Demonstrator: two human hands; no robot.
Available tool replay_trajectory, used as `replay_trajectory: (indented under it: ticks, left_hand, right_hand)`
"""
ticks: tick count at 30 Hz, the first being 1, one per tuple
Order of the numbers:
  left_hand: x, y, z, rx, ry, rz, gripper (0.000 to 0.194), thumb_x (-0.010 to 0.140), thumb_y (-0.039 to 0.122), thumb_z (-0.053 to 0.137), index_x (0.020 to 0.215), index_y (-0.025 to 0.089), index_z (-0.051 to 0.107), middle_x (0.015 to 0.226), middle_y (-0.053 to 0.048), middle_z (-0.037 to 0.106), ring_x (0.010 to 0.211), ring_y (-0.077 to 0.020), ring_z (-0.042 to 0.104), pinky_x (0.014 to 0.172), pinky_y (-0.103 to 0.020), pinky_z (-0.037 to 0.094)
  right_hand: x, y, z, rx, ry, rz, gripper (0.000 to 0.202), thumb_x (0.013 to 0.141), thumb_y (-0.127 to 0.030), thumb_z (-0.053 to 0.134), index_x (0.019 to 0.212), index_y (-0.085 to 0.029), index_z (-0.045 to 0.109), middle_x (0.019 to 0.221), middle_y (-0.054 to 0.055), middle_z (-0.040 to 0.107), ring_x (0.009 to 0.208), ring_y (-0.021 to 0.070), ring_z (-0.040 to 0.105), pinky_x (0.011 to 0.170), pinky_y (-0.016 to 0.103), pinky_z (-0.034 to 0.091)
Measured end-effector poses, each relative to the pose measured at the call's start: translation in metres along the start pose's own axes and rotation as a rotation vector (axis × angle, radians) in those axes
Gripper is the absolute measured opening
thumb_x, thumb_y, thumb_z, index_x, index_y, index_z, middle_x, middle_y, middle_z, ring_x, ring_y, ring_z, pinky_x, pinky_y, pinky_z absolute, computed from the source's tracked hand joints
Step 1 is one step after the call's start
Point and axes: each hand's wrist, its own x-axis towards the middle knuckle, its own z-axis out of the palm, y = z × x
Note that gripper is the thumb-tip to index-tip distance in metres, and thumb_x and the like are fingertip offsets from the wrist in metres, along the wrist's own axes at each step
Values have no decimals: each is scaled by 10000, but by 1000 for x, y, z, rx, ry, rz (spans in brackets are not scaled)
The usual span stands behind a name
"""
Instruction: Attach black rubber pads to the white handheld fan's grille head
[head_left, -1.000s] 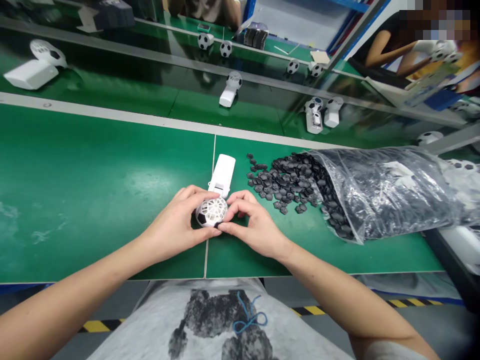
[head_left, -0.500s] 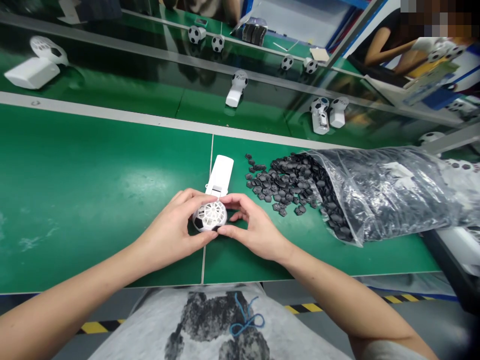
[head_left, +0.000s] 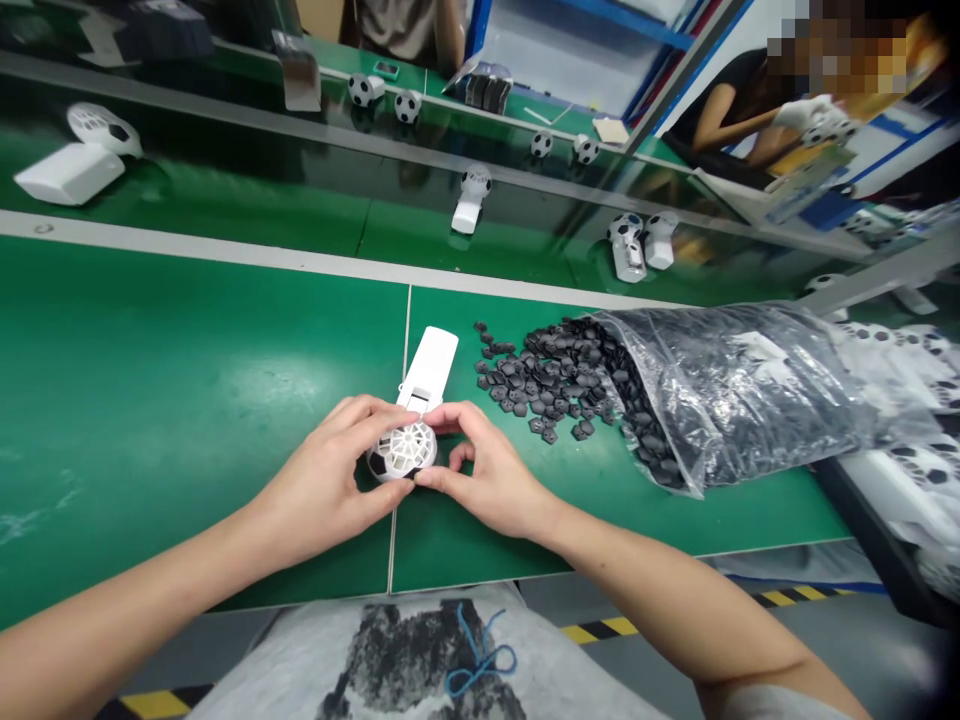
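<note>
**Football fan head, partway filled in**

Head camera, the only view: both hands were wrapped round the ball-shaped fan head, which sat low over the green bench just this side of its white handle. The left hand had its fingers closed round the left of the head, and the right hand pinched the lower right edge between thumb and forefinger. I could see at least one black patch on the head's near left side while most of the grille looked white, so I'd guess plenty was left to do.

Right of the fan head, a clear plastic bag lay on its side, mouth open, packed with small black pieces that spilled out towards the handle.
</note>
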Motion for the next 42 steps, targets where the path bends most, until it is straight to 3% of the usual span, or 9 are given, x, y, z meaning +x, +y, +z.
replay_trajectory:
  ticks: [3,6,9,14,19,24,28,33,42]
  left_hand:
    - [-1,0,0,9,-42,-38,429,739,292,549,1158,267,461,1135,-50,475,1054,-217,444,865,-379,418]
    - [-4,-3,1,7,-23,-99,474,713,377,585,1156,265,460,1162,-58,459,1052,-232,450,844,-387,435]
    - [-8,-9,-1,-7,20,-129,449,710,372,588,1132,265,477,1163,-49,463,1052,-224,456,845,-372,441]
    - [-16,-17,-8,-37,66,-169,445,714,342,567,1145,274,478,1192,-51,456,1053,-227,469,839,-370,452]
    - [-17,-13,-11,-71,70,-222,471,678,350,609,1129,278,493,1195,-40,451,1030,-219,485,838,-368,455]
    - [-16,-20,-22,-62,65,-202,481,690,294,577,1159,257,475,1217,-44,460,1081,-225,463,903,-384,413]
    - [-17,-29,-30,-129,39,-226,532,689,283,574,1200,249,429,1247,-52,443,1071,-215,475,911,-384,411]
    - [-15,-26,-28,-1,93,-214,535,649,331,625,1152,230,470,1215,-67,431,1116,-242,416,904,-407,399]
    - [-14,-19,-29,58,62,-211,481,705,292,569,1166,235,446,1152,-46,450,1091,-214,417,925,-381,369]
  right_hand:
    - [12,4,-20,-85,-25,-54,296,720,-228,648,987,-207,523,973,26,537,880,138,530,641,239,451]
    - [32,12,-53,-429,205,-141,62,777,-212,586,826,-178,605,847,28,548,829,142,514,717,272,426]
    - [50,22,-78,-837,356,-128,61,772,-204,593,765,-183,650,824,47,533,848,180,477,767,302,398]
    - [59,27,-78,-1168,205,-117,153,786,-320,578,827,-209,676,836,53,585,796,209,458,711,307,396]
    - [59,26,-72,-1391,92,-194,191,832,-149,460,887,-116,641,810,103,601,796,232,472,724,330,387]
    - [48,13,-59,-977,190,-245,182,821,-109,453,924,-130,600,871,77,614,811,194,515,758,317,410]
    - [34,-8,-29,-469,18,-314,149,818,-150,512,948,-193,571,886,12,617,795,124,550,719,243,438]
    - [38,-17,-3,-436,-118,-456,77,809,-131,534,823,-179,592,839,9,616,829,126,536,771,257,416]
    - [55,-10,3,-421,-195,-481,73,799,-143,560,830,-177,618,845,14,618,799,119,556,737,234,431]
